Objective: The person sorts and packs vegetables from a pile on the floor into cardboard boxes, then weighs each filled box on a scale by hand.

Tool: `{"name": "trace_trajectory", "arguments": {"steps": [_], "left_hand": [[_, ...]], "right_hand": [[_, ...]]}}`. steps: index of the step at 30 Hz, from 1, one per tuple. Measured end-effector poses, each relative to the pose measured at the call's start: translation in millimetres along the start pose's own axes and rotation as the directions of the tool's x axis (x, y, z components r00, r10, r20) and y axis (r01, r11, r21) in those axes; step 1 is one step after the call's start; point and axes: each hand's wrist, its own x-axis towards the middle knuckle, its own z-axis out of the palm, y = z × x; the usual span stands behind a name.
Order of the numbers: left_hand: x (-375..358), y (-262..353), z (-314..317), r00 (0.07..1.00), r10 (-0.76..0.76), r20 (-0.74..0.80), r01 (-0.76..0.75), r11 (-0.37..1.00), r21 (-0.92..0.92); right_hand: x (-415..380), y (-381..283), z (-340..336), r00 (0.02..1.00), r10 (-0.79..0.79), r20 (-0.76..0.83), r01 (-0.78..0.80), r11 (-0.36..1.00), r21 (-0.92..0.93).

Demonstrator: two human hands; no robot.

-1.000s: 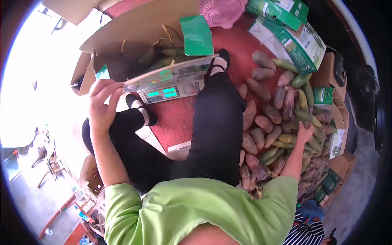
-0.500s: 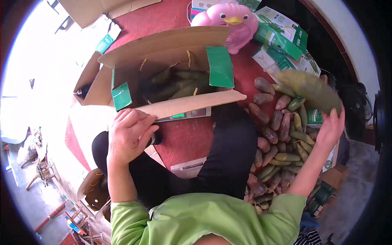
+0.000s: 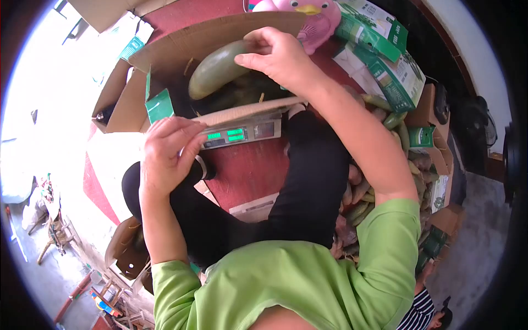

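Observation:
My right hand (image 3: 283, 58) grips one end of a thick, long green vegetable (image 3: 217, 71), radish-like in shape, and holds it tilted over the open cardboard box (image 3: 220, 36). More dark vegetables (image 3: 247, 91) lie inside the box, partly hidden. My left hand (image 3: 170, 148) pinches the left end of the box's near flap (image 3: 242, 113), thumb below and fingers above. Under the box, a scale (image 3: 264, 130) shows lit green digits.
To my right lies a heap of green and brownish vegetables (image 3: 360, 203), partly behind my arm. Printed cartons (image 3: 379, 71) and a pink duck-faced plastic thing (image 3: 316, 27) stand beyond. A person in a striped top (image 3: 421, 311) is at lower right.
My right hand has brought the green vegetable from above the heap on the right to over the box. My left hand stays on the flap, and more of the scale's display shows.

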Motion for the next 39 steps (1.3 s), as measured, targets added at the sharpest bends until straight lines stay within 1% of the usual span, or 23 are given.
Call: {"name": "trace_trajectory", "arguments": {"steps": [1,3,4,5,7,9,10,12,13,15,16,18,20,22,23,25,28,31,32,34,36,38,39], "left_hand": [[0.1,-1.0,0.6,1.000,-0.002,0.013,0.002,1.000,-0.008],[-0.5,-2.5,1.9,0.999,-0.032,-0.018,0.032,0.999,-0.026],[0.7,-1.3,0.7,0.998,-0.069,0.003,0.069,0.997,-0.018],[0.5,0.1,0.6,0.998,-0.066,0.017,0.066,0.997,-0.032],[5.2,2.0,3.3,0.995,-0.076,-0.072,0.073,0.996,-0.045],[5.1,-0.1,2.3,0.992,-0.088,-0.085,0.088,0.996,-0.006],[4.7,0.5,3.5,0.990,-0.094,-0.102,0.095,0.995,0.004],[3.2,-1.4,4.3,0.989,-0.079,-0.127,0.084,0.996,0.033],[2.4,-3.4,5.1,0.990,-0.079,-0.115,0.083,0.996,0.033],[1.6,-7.2,6.0,0.983,-0.060,-0.173,0.071,0.996,0.060],[1.9,-4.6,5.6,0.977,-0.119,-0.177,0.129,0.991,0.047],[2.4,-6.6,6.1,0.975,-0.117,-0.190,0.129,0.990,0.051],[3.2,-9.2,7.6,0.970,-0.101,-0.220,0.116,0.992,0.053],[4.6,-10.4,7.4,0.972,-0.084,-0.217,0.101,0.993,0.065],[5.1,-10.6,7.7,0.974,-0.068,-0.217,0.087,0.993,0.075],[6.1,-10.1,9.2,0.976,-0.057,-0.212,0.074,0.995,0.071],[7.1,-11.3,11.1,0.976,-0.045,-0.214,0.061,0.996,0.071],[7.4,-11.9,11.7,0.977,-0.051,-0.207,0.065,0.996,0.061],[7.4,-12.3,11.5,0.978,-0.059,-0.200,0.070,0.996,0.050],[6.4,-16.6,8.6,0.982,-0.036,-0.186,0.048,0.997,0.057],[7.2,-18.6,9.1,0.987,-0.035,-0.154,0.046,0.997,0.067],[6.9,-23.3,10.2,0.991,-0.006,-0.135,0.015,0.998,0.065],[7.3,-21.9,10.1,0.991,0.004,-0.133,0.007,0.997,0.083]], "right_hand": [[0.4,8.9,1.0,0.999,-0.002,0.046,0.005,0.998,-0.063],[-4.2,-2.4,-19.7,0.985,-0.173,-0.002,0.160,0.912,-0.378],[-10.8,-10.1,-32.8,0.990,-0.131,-0.048,0.112,0.952,-0.284],[-20.6,-20.5,-50.6,0.996,0.094,0.005,-0.094,0.995,-0.011],[-47.5,-19.8,-76.2,0.983,0.050,-0.174,-0.050,0.999,0.001],[-82.6,4.6,-103.1,0.939,0.101,-0.328,-0.086,0.995,0.059],[-104.0,21.6,-117.3,0.892,0.250,-0.377,-0.234,0.968,0.087],[-148.8,45.5,-128.3,0.778,0.444,-0.444,-0.436,0.891,0.128],[-178.5,72.9,-132.8,0.751,0.471,-0.462,-0.480,0.870,0.107],[-237.0,128.5,-134.5,0.682,0.547,-0.485,-0.579,0.809,0.099],[-268.3,145.7,-127.8,0.631,0.600,-0.492,-0.637,0.762,0.113],[-322.3,160.9,-106.7,0.493,0.741,-0.456,-0.673,0.657,0.339],[-375.9,192.4,-90.4,0.531,0.719,-0.448,-0.742,0.650,0.164],[-422.9,219.0,-68.6,0.594,0.596,-0.540,-0.736,0.674,-0.066],[-442.2,233.6,-57.9,0.590,0.598,-0.542,-0.738,0.672,-0.062],[-471.9,251.4,-43.5,0.469,0.740,-0.482,-0.834,0.551,0.036],[-474.2,239.8,-22.2,0.475,0.746,-0.467,-0.798,0.589,0.128],[-498.2,275.8,-6.6,0.513,0.719,-0.470,-0.768,0.628,0.123],[-489.4,262.8,-7.4,0.505,0.720,-0.476,-0.770,0.625,0.127],[-450.7,211.1,-7.3,0.398,0.815,-0.421,-0.892,0.451,0.030],[-468.9,240.6,1.1,0.410,0.819,-0.402,-0.889,0.457,0.025],[-472.7,244.9,8.0,0.618,0.624,-0.477,-0.746,0.658,-0.105],[-472.2,243.1,7.4,0.599,0.624,-0.501,-0.757,0.645,-0.102]]}}
